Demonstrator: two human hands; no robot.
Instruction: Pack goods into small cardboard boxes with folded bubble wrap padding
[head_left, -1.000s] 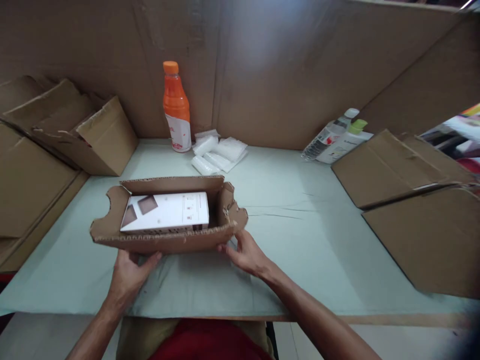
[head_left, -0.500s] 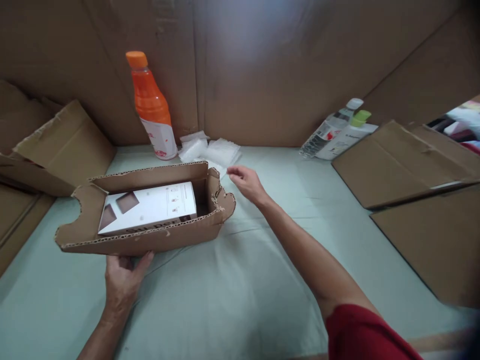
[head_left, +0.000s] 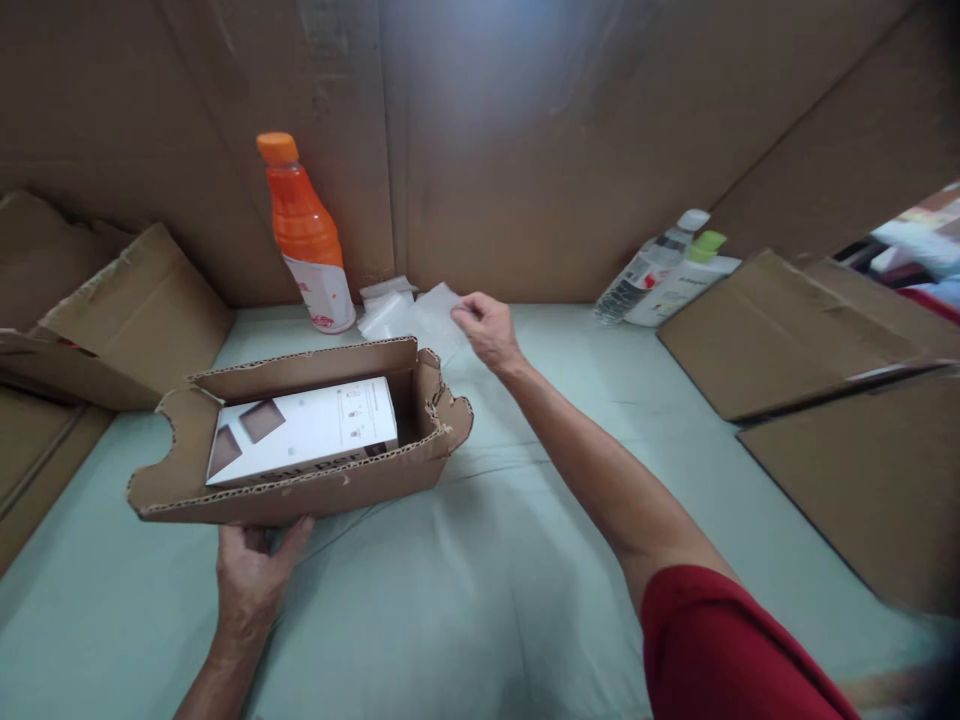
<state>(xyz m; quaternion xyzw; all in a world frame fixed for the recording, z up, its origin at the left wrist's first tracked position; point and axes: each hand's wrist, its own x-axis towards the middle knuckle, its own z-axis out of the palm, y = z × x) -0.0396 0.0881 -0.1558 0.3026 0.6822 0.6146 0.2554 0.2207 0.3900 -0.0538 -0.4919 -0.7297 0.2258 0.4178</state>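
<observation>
My left hand (head_left: 255, 580) grips the near lower side of an open cardboard box (head_left: 304, 500), its other fingers hidden underneath. The box has torn flaps at both ends. Inside it lies a smaller white box (head_left: 322, 425) with dark squares and printed text, leaving a gap at the right end. Beyond the cardboard box, my right hand (head_left: 489, 330) pinches the right edge of a translucent white packing sheet (head_left: 438, 318). More folded packing sheets (head_left: 386, 308) lie to the left of that one.
An orange bottle (head_left: 306, 235) stands at the back left against the cardboard wall (head_left: 510, 150). A clear bottle (head_left: 649, 268) and a white tube with a green cap (head_left: 679, 290) lean at the back right. Cardboard boxes flank both sides of the green cloth (head_left: 570, 540).
My right hand has moved farther back and now pinches the packing sheet, whose right edge is lifted. My left hand still grips the cardboard box; the view has shifted slightly.
</observation>
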